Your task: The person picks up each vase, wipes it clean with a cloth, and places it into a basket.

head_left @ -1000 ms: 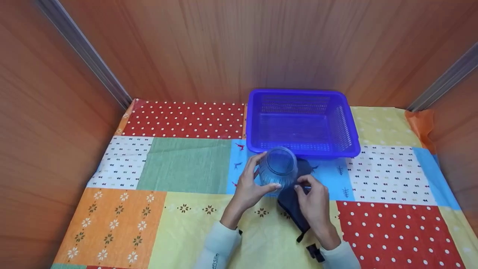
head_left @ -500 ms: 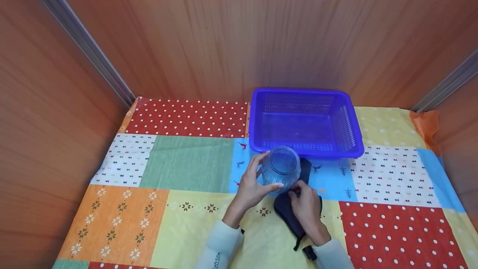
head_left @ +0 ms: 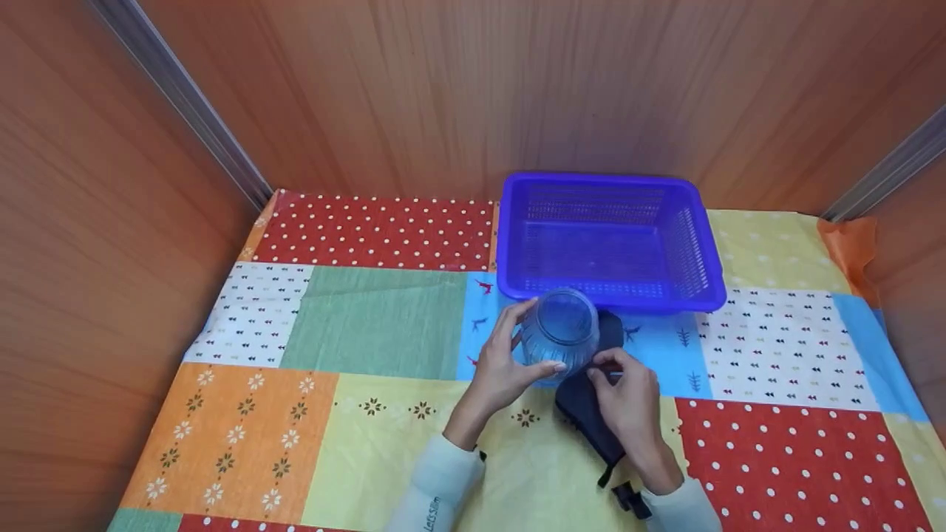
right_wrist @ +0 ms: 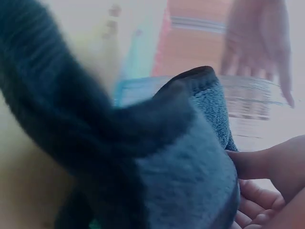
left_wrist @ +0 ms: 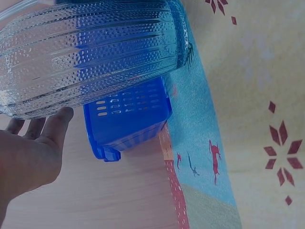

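My left hand (head_left: 502,369) holds a clear ribbed glass jar (head_left: 559,340) from its left side, thumb across the front. The jar is lidless, mouth facing up, in front of the basket. In the left wrist view the jar (left_wrist: 95,52) shows its dimpled glass, fingers along its lower edge. A dark fleecy cloth (head_left: 587,417) with a bound edge and a small loop lies along the jar's right side. My right hand (head_left: 628,395) pinches it, fingertips right at the jar. The right wrist view shows the cloth (right_wrist: 176,171) close up, blurred, with thumb and fingers gripping its edge.
A purple-blue plastic basket (head_left: 591,251) with slotted walls stands just behind the jar, against the wood-grain back panel (head_left: 458,96). The table bears a patchwork-print tablecloth (head_left: 384,321). Wood panels also rise at left and right.
My right hand and the cloth slid toward me along the jar's side, then back up and right. The left hand keeps its grip on the jar. The head view has shifted slightly.
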### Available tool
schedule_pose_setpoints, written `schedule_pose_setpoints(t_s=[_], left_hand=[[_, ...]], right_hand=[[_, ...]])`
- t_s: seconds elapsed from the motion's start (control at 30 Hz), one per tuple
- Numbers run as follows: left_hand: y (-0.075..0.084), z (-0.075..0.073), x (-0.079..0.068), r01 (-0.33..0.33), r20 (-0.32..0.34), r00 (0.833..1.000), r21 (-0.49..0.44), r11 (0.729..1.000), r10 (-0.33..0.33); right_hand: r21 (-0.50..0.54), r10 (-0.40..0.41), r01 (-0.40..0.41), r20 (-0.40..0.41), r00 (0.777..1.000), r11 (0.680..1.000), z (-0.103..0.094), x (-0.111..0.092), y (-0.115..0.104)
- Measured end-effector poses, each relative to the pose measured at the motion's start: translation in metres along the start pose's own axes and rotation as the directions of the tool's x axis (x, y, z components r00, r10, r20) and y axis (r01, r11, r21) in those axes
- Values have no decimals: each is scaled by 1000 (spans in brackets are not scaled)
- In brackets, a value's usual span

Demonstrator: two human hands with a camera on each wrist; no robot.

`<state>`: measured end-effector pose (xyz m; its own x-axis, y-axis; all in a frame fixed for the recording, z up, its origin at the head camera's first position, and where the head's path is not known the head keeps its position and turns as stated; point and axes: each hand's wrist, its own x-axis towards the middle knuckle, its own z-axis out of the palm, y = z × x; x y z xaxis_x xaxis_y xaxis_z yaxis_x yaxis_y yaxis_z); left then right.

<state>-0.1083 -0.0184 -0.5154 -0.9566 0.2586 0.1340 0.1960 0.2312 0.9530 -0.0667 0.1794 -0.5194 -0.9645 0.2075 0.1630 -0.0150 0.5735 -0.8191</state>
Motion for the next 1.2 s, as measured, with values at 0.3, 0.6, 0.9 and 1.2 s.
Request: schedule_pose_setpoints(t_s=[0.3,0.6,0.9,1.2], left_hand=[[2,1,1,18,-10,1000,-1,1000,-18],[3,2,0,16,-22,1000,5,1000,-16],[2,3,1,1,-21,1000,6,1000,-1],[2,1,0,-8,-14,1000,-1,1000,8]], right_hand=[[45,6,-3,-76,997,999,-20,1,-28],[74,-52,61,-112,992,995,-28,5,-48],[51,-99,106,-110,989,993,-27,6,-44],[31,-89,94,-127,988,995,-12,0,-20]])
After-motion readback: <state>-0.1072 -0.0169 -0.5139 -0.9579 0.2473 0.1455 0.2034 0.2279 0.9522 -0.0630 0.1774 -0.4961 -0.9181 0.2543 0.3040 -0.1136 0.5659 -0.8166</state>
